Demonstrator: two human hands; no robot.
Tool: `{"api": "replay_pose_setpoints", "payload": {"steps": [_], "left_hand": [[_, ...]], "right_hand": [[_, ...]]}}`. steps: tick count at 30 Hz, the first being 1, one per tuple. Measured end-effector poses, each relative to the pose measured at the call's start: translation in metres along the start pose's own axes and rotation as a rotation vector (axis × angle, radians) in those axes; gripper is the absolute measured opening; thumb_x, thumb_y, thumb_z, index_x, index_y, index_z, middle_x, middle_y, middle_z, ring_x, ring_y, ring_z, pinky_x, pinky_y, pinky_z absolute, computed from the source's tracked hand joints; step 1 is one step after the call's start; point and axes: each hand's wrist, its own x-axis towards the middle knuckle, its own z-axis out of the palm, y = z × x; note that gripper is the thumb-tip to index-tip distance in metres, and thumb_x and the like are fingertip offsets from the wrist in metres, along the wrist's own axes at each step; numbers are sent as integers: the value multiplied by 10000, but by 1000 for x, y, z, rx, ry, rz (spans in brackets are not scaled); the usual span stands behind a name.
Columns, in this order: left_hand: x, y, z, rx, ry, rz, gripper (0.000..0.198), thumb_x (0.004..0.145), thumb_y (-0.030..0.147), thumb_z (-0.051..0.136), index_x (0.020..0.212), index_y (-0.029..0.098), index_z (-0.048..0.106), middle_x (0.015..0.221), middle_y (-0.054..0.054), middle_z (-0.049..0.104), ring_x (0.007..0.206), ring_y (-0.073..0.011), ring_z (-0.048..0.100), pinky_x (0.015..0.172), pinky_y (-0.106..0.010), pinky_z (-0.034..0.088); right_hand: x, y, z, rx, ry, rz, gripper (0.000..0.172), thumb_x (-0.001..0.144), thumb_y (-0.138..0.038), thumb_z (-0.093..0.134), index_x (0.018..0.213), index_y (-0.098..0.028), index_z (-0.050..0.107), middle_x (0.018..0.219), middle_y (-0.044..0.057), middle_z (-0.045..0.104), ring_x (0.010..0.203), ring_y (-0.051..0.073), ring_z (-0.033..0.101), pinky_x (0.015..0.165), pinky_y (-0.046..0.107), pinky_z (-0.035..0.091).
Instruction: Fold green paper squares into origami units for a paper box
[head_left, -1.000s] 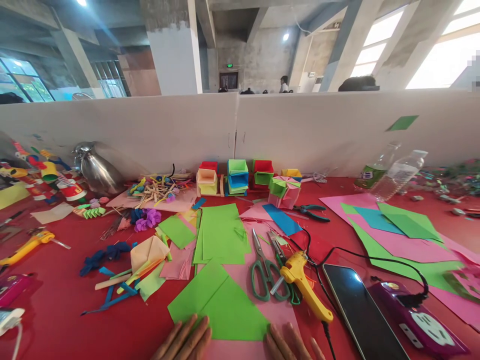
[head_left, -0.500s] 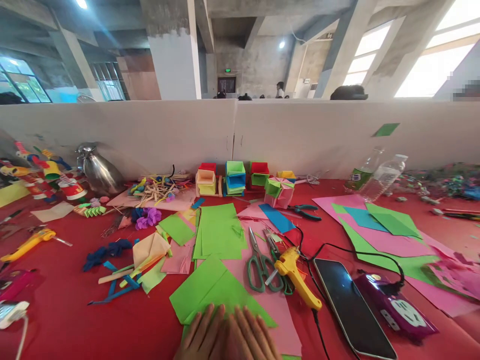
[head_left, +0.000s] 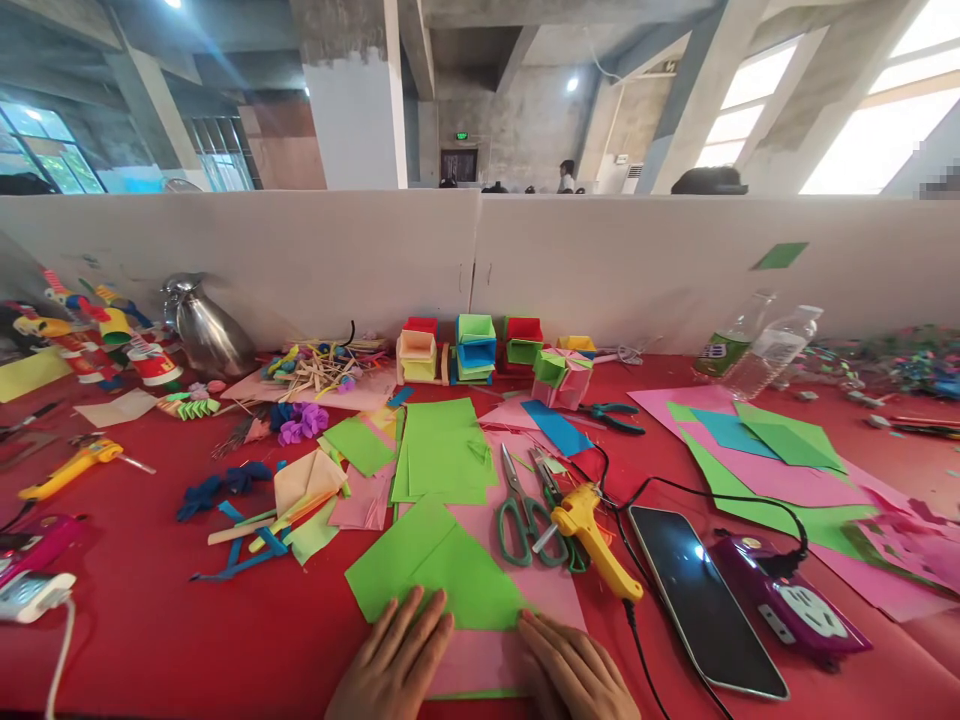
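Observation:
A green paper sheet (head_left: 435,575), folded with a triangular flap, lies on a pink sheet (head_left: 491,655) at the near edge of the red table (head_left: 150,640). My left hand (head_left: 394,665) lies flat with its fingers stretched onto the green paper's near left edge. My right hand (head_left: 574,675) rests flat beside it, fingertips touching the paper's right corner and the pink sheet. Both hands hold nothing. Just right of the paper lie green-handled scissors (head_left: 525,510) and a yellow glue gun (head_left: 592,540).
A black phone (head_left: 697,595) and a purple power strip (head_left: 795,605) lie at the right. Stacked green sheets (head_left: 442,450), folded paper boxes (head_left: 476,350), blue pliers (head_left: 615,415), two plastic bottles (head_left: 772,350), a metal jug (head_left: 206,330) and paper scraps crowd the table. A white partition (head_left: 600,260) stands behind.
My hands came together over the green paper, then spread apart to its left edge and right corner. The view shifted a little.

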Motion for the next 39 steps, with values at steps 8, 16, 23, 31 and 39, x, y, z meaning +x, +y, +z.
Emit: {"api": "replay_pose_setpoints", "payload": {"steps": [8,16,23,31,39], "left_hand": [[7,3,-7,-10,67,-78,452,833,460,471,1221,241,545,1265,-8,566,1142,-253,479,888,-340,400],[1,6,5,56,75,-69,448,843,383,501,1274,263,493,1314,8,526,1162,-239,480,905,-325,415],[2,5,3,6,93,-65,680,800,670,347,1290,219,486,1313,-31,528,1173,-266,473,905,-342,406],[3,4,6,36,169,-99,341,884,356,441,1188,259,559,1263,24,570,1165,-187,479,928,-272,388],[0,5,0,-22,87,-109,666,787,677,366,1239,215,526,1335,-30,508,1214,-245,427,937,-322,366]], "right_hand": [[-4,-8,8,-65,45,36,253,872,-291,475,1038,-194,638,1012,4,708,876,164,664,813,291,451],[1,-11,7,-97,97,57,250,883,-288,453,997,-216,664,981,-25,714,852,151,665,801,269,466],[2,-16,5,-73,79,115,262,889,-296,439,1008,-221,661,999,-20,705,888,150,655,802,267,476],[-4,-10,15,-103,133,66,252,884,-299,452,981,-232,675,947,-23,720,829,140,667,769,257,489],[-9,-9,15,-121,29,76,251,844,-292,513,1056,-249,642,1025,-39,699,887,158,659,803,274,488]]}}
